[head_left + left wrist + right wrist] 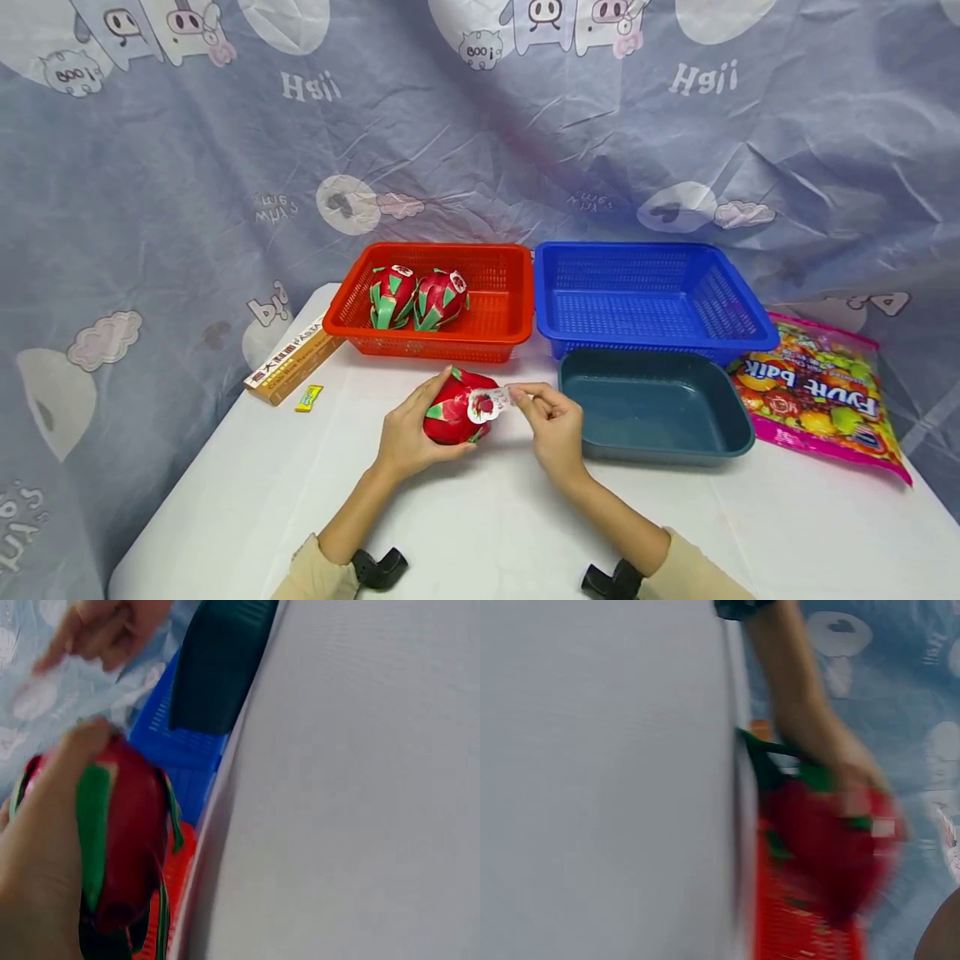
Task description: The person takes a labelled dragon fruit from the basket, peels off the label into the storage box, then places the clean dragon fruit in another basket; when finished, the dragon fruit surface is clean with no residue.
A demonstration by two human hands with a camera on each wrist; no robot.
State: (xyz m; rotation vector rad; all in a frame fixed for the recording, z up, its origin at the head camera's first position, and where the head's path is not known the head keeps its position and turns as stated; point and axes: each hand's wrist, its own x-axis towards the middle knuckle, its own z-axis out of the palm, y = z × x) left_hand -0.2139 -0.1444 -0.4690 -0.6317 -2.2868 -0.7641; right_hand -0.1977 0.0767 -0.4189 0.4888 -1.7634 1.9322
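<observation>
A red dragon fruit with green scales is gripped by my left hand, fingers over the far side and thumb along the near side. My right hand pinches the end of a white sticker printed with a small fruit picture. The sticker lies against the fruit's right side; whether it is stuck there I cannot tell. In the left wrist view the dragon fruit fills the left hand's grip, and the right hand is blurred beyond it.
Two more labelled dragon fruits sit in the red basket. Right of it stand a blue basket and a dark green tub. A candy bag lies far right; a pasta box and yellow-green candy lie left.
</observation>
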